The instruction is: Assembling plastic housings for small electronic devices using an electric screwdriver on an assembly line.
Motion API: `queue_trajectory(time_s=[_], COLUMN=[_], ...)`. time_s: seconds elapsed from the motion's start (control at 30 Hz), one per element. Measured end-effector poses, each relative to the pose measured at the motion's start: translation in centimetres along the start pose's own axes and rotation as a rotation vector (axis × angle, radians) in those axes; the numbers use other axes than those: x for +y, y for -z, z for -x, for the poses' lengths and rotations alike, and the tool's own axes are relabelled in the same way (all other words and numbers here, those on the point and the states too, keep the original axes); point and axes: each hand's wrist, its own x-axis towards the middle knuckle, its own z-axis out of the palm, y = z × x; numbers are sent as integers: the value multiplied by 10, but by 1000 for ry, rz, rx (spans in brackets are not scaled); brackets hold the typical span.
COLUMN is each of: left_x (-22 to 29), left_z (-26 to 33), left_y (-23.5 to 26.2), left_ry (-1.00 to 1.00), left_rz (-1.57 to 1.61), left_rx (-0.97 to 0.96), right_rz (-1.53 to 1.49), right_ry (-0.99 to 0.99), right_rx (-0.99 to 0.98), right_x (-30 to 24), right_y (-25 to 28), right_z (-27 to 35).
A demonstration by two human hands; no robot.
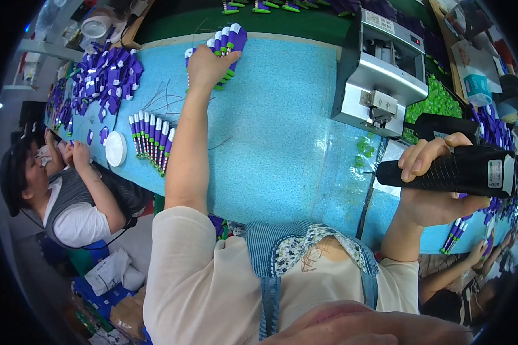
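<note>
While left hand (208,68) grasping purple pens (224,49), right hand (437,184) gripping black tool (454,171), long axis left-right.

1. A single head-worn fisheye view looks steeply down over the wearer's chest onto a blue worktable (282,132).
2. It faces across the table toward a grey machine (380,69) at the far edge.
3. Close range: the wearer's forearms fill the centre.
4. Edges bend toward the dark circular rim.
</note>
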Motion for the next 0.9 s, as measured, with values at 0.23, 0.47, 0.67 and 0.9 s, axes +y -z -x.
queue_trajectory(time_s=[0.23,0.47,0.67,0.9], left_x=[38,67,91,101], left_z=[96,191,212,212], left_y=[10,23,11,5], left_ry=[-139,313,419,468], left_rz=[212,1089,1275,1307], left_rx=[-450,-1024,-1239,-1316], right_rz=[-62,121,651,158], right_ry=[38,287,153,185], right_rx=[-103,-353,105,-375], right_x=[5,14,26,20], right_y=[15,22,-11,6], right_z=[-11,-61,-59,-39])
